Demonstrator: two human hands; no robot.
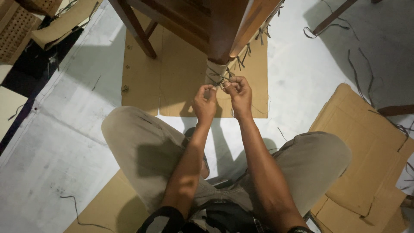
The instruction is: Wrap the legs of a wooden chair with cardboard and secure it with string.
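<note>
Dark cord (pixel 220 80) around the paper-wrapped chair leg (pixel 215 71) is what we pinch, left hand (pixel 204 103) and right hand (pixel 238 96) fingers clamped on it.

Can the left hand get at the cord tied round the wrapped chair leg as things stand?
Probably yes: the left hand is already at the dark cord on the wrapped leg, beside the right hand, with nothing between.
</note>
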